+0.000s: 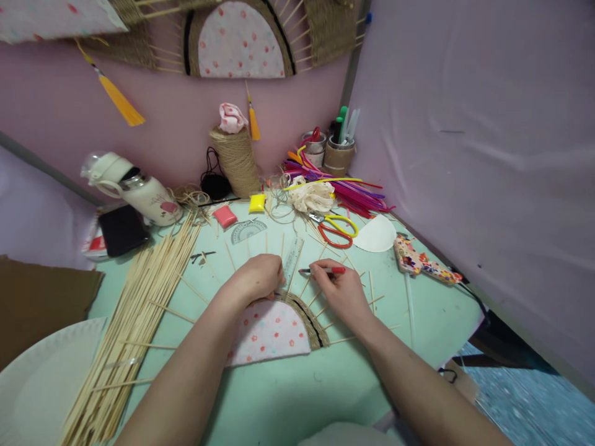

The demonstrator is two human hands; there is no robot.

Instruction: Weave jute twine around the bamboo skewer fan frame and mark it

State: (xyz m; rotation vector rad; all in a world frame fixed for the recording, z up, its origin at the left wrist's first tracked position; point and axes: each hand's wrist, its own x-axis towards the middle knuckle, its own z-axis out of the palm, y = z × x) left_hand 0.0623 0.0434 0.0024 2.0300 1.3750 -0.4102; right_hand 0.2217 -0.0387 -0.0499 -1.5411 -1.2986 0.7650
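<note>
A half-round craft piece lies on the table, with a dotted white cloth centre (274, 331), a twine-wrapped rim (307, 314) with a black line, and thin wooden sticks (328, 302) fanning outward. My left hand (261, 277) is closed at the top of the rim, its fingertips at the lower end of a clear ruler (292, 259); they are partly hidden. The ruler lies along the upper sticks. Right of it, my right hand (343, 294) pinches a red pen (335, 270), tip pointing left toward the ruler.
A bundle of sticks (134, 310) and a paper plate (51, 378) lie left. Behind are a bottle (146, 195), a twine spool (237, 164), a protractor (248, 230), scissors (335, 238) and pipe cleaners (360, 195). A flowered glue gun (421, 260) lies right.
</note>
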